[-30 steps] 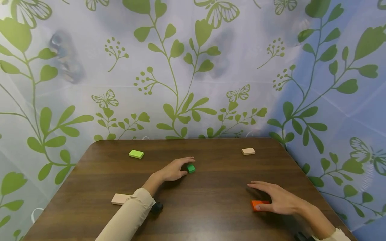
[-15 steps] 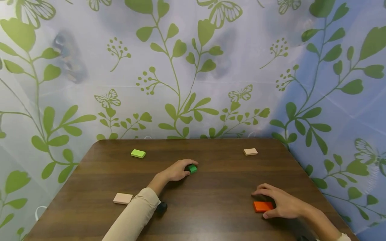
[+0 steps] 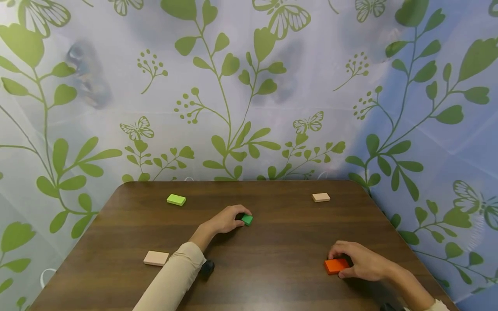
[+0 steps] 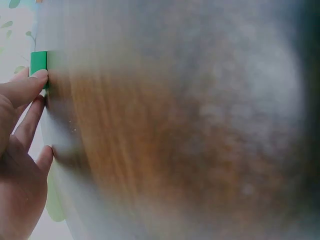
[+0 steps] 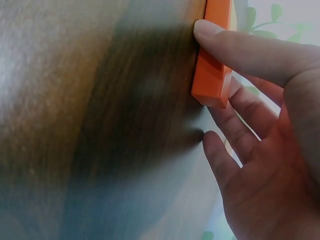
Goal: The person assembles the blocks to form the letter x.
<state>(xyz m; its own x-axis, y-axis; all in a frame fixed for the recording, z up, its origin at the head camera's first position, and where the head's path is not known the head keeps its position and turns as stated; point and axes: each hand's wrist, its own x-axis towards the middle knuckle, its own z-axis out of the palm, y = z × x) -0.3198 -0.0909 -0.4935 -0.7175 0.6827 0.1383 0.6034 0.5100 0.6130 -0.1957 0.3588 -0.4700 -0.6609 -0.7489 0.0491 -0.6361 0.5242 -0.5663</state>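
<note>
Near the middle of the table, my left hand (image 3: 225, 219) pinches a green block (image 3: 247, 220) between thumb and fingers. In the left wrist view the thumb lies along the side of the green block (image 4: 39, 62). Toward the right front, my right hand (image 3: 362, 260) holds an orange rectangular block (image 3: 335, 266) by its near and far sides. The right wrist view shows the thumb on one side of the orange block (image 5: 212, 70), the other fingers partly hidden behind it. Both blocks appear to lie on the table.
A lime-green block (image 3: 176, 199) lies at the back left of the brown table (image 3: 272, 246), and a beige block (image 3: 320, 197) at the back right. Another beige block (image 3: 156, 258) sits beside the left sleeve (image 3: 171, 276). A leaf-patterned curtain (image 3: 233, 86) hangs behind the table.
My right fingers and thumb have closed in on the orange block. The left fingers have drawn in around the green block. The other blocks stay where they were.
</note>
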